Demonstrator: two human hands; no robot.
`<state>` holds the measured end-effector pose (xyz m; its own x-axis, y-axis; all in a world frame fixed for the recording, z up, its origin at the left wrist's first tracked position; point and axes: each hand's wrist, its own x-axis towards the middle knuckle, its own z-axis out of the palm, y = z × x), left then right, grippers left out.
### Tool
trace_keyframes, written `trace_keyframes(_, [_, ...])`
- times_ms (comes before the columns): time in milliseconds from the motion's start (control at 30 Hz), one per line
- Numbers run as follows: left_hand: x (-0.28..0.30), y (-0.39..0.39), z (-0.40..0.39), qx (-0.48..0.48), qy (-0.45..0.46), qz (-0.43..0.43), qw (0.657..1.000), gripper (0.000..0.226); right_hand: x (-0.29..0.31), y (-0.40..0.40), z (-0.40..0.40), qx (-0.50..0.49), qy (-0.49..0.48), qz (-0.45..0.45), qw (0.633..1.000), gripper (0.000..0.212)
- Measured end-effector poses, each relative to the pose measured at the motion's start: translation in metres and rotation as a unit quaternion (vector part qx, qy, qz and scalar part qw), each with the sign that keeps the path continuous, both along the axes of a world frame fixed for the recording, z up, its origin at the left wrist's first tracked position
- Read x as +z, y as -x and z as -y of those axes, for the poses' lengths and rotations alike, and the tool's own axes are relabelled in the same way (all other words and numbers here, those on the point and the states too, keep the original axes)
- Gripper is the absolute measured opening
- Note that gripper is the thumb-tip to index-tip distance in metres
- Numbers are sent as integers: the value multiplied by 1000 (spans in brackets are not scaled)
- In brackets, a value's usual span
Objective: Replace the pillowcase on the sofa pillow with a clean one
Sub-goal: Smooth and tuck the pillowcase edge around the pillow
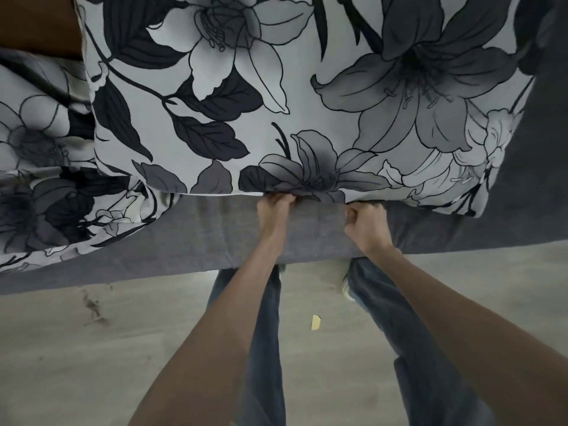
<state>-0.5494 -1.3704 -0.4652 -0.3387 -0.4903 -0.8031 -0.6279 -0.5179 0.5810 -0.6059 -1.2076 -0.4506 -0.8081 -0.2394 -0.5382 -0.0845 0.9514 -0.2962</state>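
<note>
While both grips are closed on fabric: left hand [275, 207] and right hand [365, 221] pinch the lower edge of the floral pillowcase [276, 124] | pillow stands on the grey sofa seat [215, 241] | second floral cushion [46, 179] lies just left | yellow scrap [315, 322] on floor [92, 348].

1. Floral pillow [276, 96]: one, on the sofa [215, 235].
2. Loose floral pillowcase [46, 186]: one, left of the pillow.
3. Hands: two, left hand [274, 207], right hand [365, 221], at the pillow's near edge.
4. Yellow scrap [315, 322]: one, on floor before the sofa.
</note>
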Motion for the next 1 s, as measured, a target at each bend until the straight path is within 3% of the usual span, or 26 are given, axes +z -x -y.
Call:
trace_keyframes(67, [6, 19, 1, 95, -121, -39, 987, 14, 1, 1, 4, -8, 13, -4, 1000, 18])
trace_keyframes(133, [9, 36, 6, 195, -212, -92, 953, 19, 1, -2, 15, -34, 28, -5, 999, 21])
trace_keyframes(233, [7, 44, 13, 252, -274, -109, 922, 21, -3, -12, 28, -93, 37, -16, 995, 24])
trace_keyframes(333, [4, 28, 20, 191, -258, -86, 943, 15, -8, -17, 40, -139, 22, -2, 990, 31])
trace_keyframes(400, [1, 15, 29, 160, -224, -63, 959, 22, -10, -20, 51, -140, 14, -13, 990, 34])
trace_keyframes(467, [-4, 4, 43, 181, -177, -26, 967, 37, -8, -25, 70, -129, 17, -30, 991, 33])
trace_keyframes(667, [-12, -19, 78, 210, -148, -9, 966, 44, -6, -42, 136, -110, 35, -39, 993, 26])
trace_keyframes(733, [-12, -21, 84, 178, -137, -6, 974, 38, -7, -46, 162, -91, 40, -19, 995, 23])
trace_keyframes(833, [-7, -22, 94, 149, -125, -6, 981, 5, -12, -53, 198, -73, 56, 23, 995, 23])
trace_keyframes(867, [-7, -25, 100, 156, -117, -6, 981, 15, -13, -56, 209, -68, 59, 43, 995, 25])
trace_keyframes(967, [-3, -34, 117, 238, -92, -8, 967, 7, -13, -64, 234, -26, 59, 57, 996, 25])
trace_keyframes(1000, [-1, -36, 122, 273, -70, -14, 959, 16, -13, -66, 239, -12, 50, 53, 997, 24])
